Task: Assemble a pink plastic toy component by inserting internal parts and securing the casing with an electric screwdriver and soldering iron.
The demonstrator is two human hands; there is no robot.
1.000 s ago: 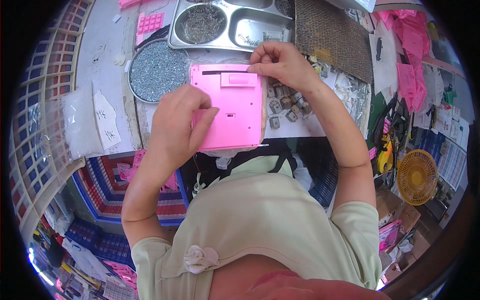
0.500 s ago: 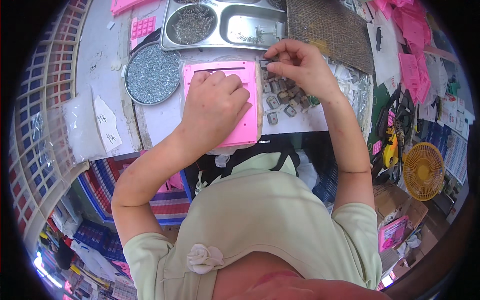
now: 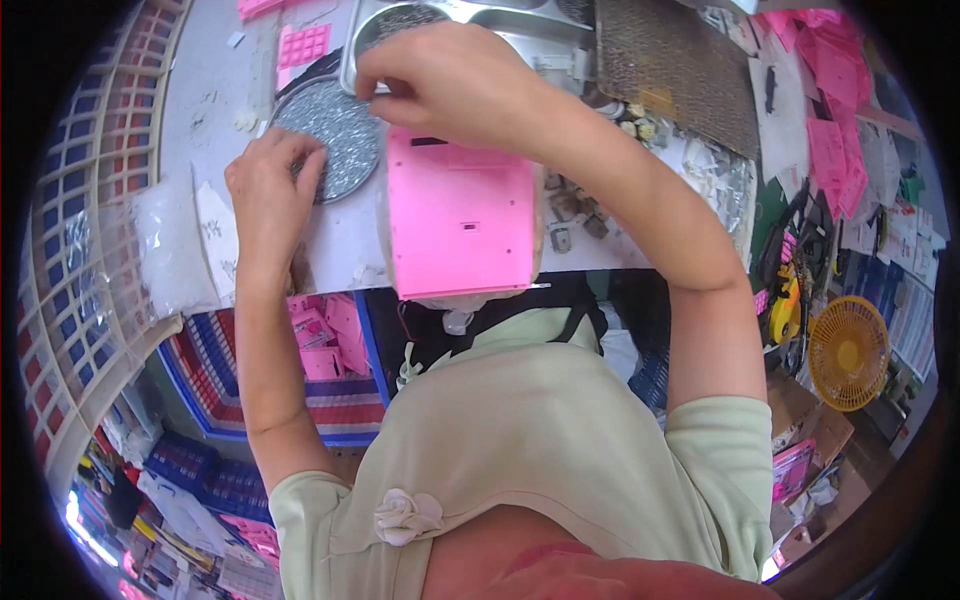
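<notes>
A flat pink plastic panel [image 3: 460, 225] lies on a plastic-wrapped pad at the table's front edge. It has a dark slot near the top and small holes. Above its far left corner my right hand [image 3: 450, 85] reaches across, fingers curled in toward the thumb; whatever they pinch is hidden. My left hand [image 3: 275, 180] is at the left rim of a round dish of small silvery screws [image 3: 345, 135]. Its fingers bend down over the rim, and I cannot make out what is in them. Small grey metal blocks [image 3: 565, 210] lie right of the panel, partly under my right forearm.
A steel compartment tray [image 3: 535, 35] stands at the back, partly covered by my right hand. Right of it are a brown woven mat [image 3: 680, 75] and white plastic parts [image 3: 705, 165]. At left are clear plastic bags [image 3: 165, 240] and a white plastic basket [image 3: 100, 170].
My left hand has left the pink panel and moved left to the screw dish. My right hand has swung left from the grey blocks to above the panel's far left corner.
</notes>
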